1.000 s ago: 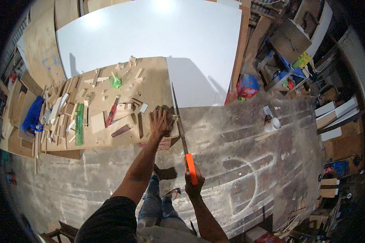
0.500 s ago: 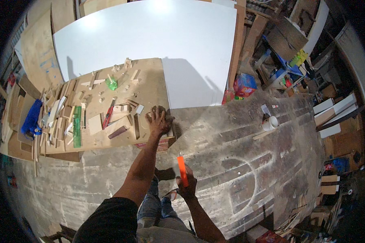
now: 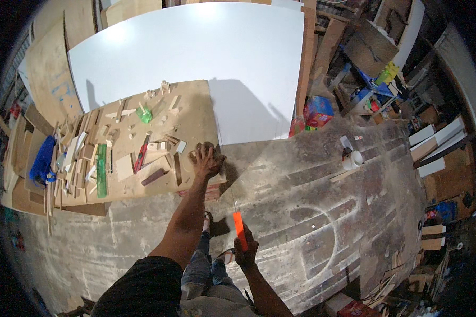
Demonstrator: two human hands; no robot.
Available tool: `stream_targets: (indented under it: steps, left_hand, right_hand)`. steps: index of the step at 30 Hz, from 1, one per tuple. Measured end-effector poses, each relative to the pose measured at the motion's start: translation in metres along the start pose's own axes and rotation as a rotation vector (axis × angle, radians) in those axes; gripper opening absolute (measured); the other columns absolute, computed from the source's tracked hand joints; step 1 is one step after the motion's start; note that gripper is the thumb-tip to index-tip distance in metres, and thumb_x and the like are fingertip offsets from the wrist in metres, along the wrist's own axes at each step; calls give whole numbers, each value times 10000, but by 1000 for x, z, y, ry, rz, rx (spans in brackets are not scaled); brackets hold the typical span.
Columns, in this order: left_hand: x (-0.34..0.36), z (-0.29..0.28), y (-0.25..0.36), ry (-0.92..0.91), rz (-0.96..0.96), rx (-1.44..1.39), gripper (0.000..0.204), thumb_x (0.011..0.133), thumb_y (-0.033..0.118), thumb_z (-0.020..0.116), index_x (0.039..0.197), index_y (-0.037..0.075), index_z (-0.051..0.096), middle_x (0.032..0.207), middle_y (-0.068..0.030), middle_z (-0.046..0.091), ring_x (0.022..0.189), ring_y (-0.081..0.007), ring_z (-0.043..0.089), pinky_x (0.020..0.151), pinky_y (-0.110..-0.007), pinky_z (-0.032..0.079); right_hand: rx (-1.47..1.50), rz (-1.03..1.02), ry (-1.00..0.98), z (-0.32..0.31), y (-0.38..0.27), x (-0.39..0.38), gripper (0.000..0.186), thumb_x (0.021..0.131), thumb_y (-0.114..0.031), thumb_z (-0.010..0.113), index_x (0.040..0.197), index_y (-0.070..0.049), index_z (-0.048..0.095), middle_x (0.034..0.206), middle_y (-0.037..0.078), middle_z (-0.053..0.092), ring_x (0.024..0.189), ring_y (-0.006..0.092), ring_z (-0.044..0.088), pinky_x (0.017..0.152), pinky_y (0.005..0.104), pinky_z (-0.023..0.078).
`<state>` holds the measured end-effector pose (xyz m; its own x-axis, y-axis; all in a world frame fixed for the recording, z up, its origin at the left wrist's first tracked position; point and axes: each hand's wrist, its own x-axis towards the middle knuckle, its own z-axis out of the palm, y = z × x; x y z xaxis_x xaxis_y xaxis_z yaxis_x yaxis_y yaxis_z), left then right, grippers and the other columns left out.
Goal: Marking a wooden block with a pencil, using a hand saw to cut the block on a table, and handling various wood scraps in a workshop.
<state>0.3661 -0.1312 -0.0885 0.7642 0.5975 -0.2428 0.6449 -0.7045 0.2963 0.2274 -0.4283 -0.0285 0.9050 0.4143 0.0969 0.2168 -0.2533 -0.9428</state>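
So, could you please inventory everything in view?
Saw: one, orange handle, centre
Tabletop: one, tan, left
Wood offcuts: many, mostly tan, on tabletop
Slim tool: one, red, among offcuts
Strip: one, green, tabletop's left part
Rounded piece: one, green, tabletop's far part
Panel: one, white, behind tabletop
Bundle: one, blue, far left
Floor: one, grey, beneath
Bucket: one, white, on floor
Box: one, red and blue, right of panel
Clutter: uncounted, mixed colours, right side
Sleeve: one, black, lower left
Left hand: one, bare, tabletop's right edge
Right hand: one, bare, gripping saw

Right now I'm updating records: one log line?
left hand: spread at tan wooden tabletop | right hand: gripping orange-handled metal saw
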Motion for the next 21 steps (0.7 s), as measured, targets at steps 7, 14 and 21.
stream_targets:
  steps: [7, 14, 21]
  left_hand:
    - [12, 13, -10, -10, -30, 27, 829, 866, 717, 388, 1507, 203, 280, 1604, -97, 80, 1469, -354, 25, 1122, -628, -35]
    - [12, 20, -14, 95, 14, 16, 833, 831, 688, 486, 1483, 195, 326, 1570, -137, 177, 1441, -390, 115, 1067, -685, 43]
    - [11, 24, -6, 181, 59, 19, 765, 844, 630, 518, 1457, 199, 367, 1540, -152, 244, 1423, -402, 173, 1058, -697, 73]
  right_hand:
    - [-8, 17, -22, -4, -6, -2, 537, 922, -386, 577, 1328, -39, 516, 695, 77, 579, 536, 164, 515, 513, 321, 412]
    - [5, 13, -17, -2, 3, -6, 524, 907, -328, 597, 1344, -52, 510, 694, 90, 574, 555, 168, 526, 521, 325, 423]
    - [-27, -15, 53, 1, 9, -19, 539, 939, -380, 555, 1327, -6, 526, 839, 86, 663, 614, 140, 527, 542, 320, 430]
